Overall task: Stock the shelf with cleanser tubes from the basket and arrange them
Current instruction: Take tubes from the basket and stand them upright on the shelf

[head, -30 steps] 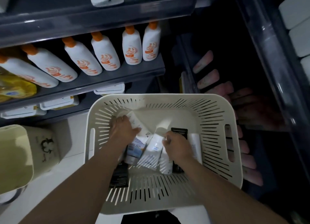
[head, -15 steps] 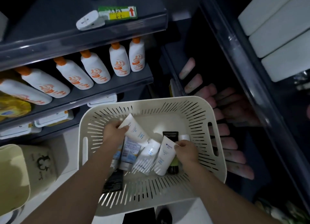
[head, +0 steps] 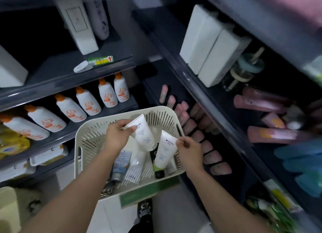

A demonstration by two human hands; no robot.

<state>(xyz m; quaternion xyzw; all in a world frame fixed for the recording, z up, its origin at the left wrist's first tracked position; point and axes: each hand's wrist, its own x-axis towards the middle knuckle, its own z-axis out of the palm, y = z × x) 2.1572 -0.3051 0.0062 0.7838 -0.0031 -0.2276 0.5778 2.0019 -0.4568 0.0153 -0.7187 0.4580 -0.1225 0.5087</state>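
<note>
Facing dark grey shelves (head: 69, 79) in a dim shop aisle, with orange-capped bottles (head: 88, 103) in a row at left and pink tubes (head: 261, 104) lying on the right-hand shelf, I hold two white cleanser tubes over the cream slotted basket (head: 81, 140). My left hand (head: 115, 136) pinches the left tube (head: 143, 133) by its flat crimped end, fingers (head: 129, 128) curled; its long axis slants down to the right, cap lowest. My right hand (head: 190, 152) pinches the right tube (head: 164, 150) the same way, nearly upright, cap down. Beneath them other tubes (head: 135, 170) lie in the basket.
</note>
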